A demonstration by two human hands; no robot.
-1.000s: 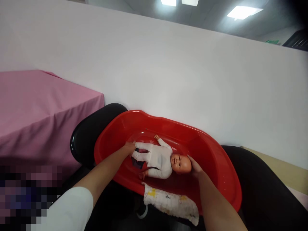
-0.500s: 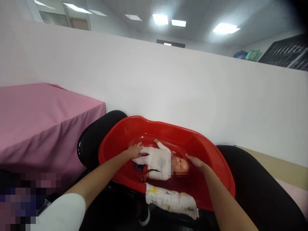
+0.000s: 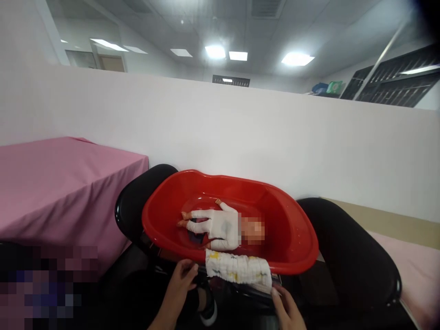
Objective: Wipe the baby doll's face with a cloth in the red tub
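Head view: folded white cloth (image 3: 239,269) with yellow print draped over near rim of red tub (image 3: 292,256), hanging down outside the tub. Left hand (image 3: 181,278) just below the near rim, at the cloth's left end, fingers curled loosely, thumb tip close to the cloth edge; contact not clear. Right hand (image 3: 288,310) below the cloth's right end, fingertips up at its lower corner, fingers together and bent; pinch or only touch, cannot tell. Both hands outside the tub, nothing clearly gripped.

Doll (image 3: 220,225) in white suit lying on its back on the tub floor, head toward the right end, legs toward the left end, one arm up toward the far wall. Small dark item under the doll's legs, too hidden to name.

Tub resting across two black chairs: one (image 3: 134,201) under its left end, other (image 3: 347,247) at its right end. White partition wall (image 3: 240,133) right behind the far rim. Pink-covered table (image 3: 62,188) left of the left chair. Pink surface (image 3: 419,275) at the far right edge.
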